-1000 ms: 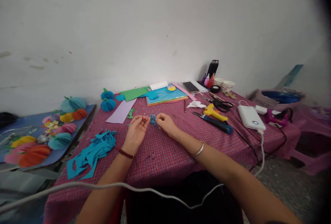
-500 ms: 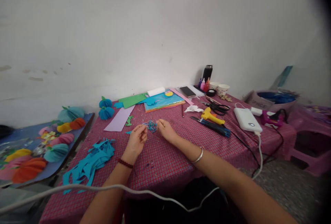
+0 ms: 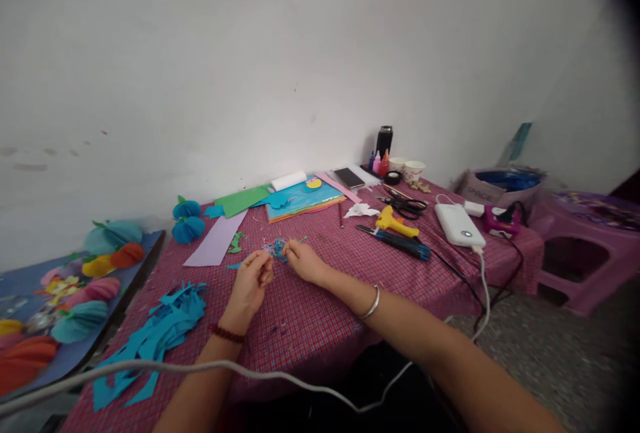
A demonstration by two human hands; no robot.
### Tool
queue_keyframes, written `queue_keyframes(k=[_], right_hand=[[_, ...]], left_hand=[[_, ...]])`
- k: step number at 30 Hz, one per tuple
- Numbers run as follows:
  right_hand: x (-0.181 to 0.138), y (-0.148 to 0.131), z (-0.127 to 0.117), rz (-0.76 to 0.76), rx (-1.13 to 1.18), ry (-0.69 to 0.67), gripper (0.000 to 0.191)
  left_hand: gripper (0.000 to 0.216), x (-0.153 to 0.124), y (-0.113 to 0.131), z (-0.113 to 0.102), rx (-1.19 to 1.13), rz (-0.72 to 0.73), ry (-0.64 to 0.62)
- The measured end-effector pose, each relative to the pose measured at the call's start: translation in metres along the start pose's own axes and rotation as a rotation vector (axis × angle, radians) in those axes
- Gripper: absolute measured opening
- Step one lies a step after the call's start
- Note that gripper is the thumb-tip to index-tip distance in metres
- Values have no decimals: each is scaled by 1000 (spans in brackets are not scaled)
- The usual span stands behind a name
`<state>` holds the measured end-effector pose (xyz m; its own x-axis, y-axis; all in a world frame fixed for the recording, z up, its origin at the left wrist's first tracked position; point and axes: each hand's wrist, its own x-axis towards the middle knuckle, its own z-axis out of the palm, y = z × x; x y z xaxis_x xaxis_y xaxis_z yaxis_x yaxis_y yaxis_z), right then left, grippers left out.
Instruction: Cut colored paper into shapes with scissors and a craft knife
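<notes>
Facing each other above a checked tablecloth [image 3: 300, 333]: two bare hands. Left hand [image 3: 254, 277], beaded bracelet [image 3: 227, 333] at the wrist: fingers curled in, tips drawn together; whether anything is pinched cannot be told. Right hand [image 3: 304, 262], silver bangle [image 3: 373, 301] on the forearm: fingers bent, tips bunched, their hold likewise unclear. Small heap of blue paper shreds [image 3: 277, 246]: on the cloth, just beyond and between the fingertips. Nearby, to the left: green paper scrap [image 3: 235, 242], lilac sheet [image 3: 215, 243] and, nearer the body, a pile of blue paper strips [image 3: 163, 326]. To the right: blue-handled cutter [image 3: 404, 244], yellow glue gun [image 3: 394, 221] touching it, black scissors [image 3: 407, 206] behind. Farther right: white power bank [image 3: 457, 223], cable attached.
</notes>
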<state>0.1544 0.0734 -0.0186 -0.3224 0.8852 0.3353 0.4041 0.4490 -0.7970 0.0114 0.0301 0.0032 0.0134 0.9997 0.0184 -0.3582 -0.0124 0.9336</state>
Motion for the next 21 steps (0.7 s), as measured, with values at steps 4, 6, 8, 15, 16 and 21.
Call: queue_keyframes(k=[4,6,8,15,16,21], right_hand=[[8,-7,-1,13,-129,-56,18],[16,-9,-7,6,-177,-86,16],[26,-7,-17,2,-218,-100,17],[43,33,-67,25,-388,-140,16],[45,40,-74,22,-414,-142,16],[65,68,-93,-31,-561,-122,22]], left_hand=[[30,16,7,0,39,-4,37],[29,36,17,2,59,-15,51],[24,62,26,6,155,6,47],[19,151,26,33,779,200,-133],[13,162,22,36,839,236,-147],[21,216,-3,42,1056,377,-181]])
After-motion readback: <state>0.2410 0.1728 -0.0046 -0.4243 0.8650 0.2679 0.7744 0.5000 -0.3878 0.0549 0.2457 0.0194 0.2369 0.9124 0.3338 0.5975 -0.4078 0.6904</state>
